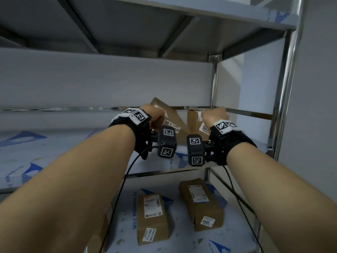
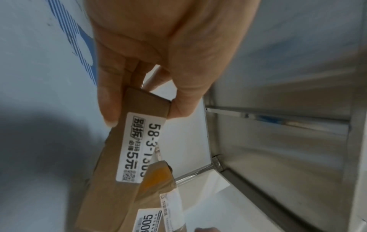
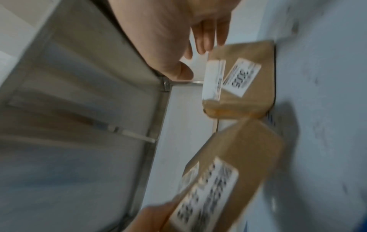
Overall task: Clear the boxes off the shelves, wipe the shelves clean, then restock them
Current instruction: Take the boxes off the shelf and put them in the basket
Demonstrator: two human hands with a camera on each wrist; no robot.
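At the shelf's right end, the left hand pinches a tilted box while the right hand, fingers loose, nears its neighbour; clearing or restocking is unclear, so next likely closes that grip.

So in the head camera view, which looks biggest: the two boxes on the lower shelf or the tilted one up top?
1. Right lower box and left lower box: alike.
2. Tilted box: smallest, but farther off and partly hidden.

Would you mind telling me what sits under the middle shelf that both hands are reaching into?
Under the film-covered steel middle shelf, two brown cardboard boxes with white labels lie flat on the lower shelf. The forearms cover its left part, where another brown edge shows.
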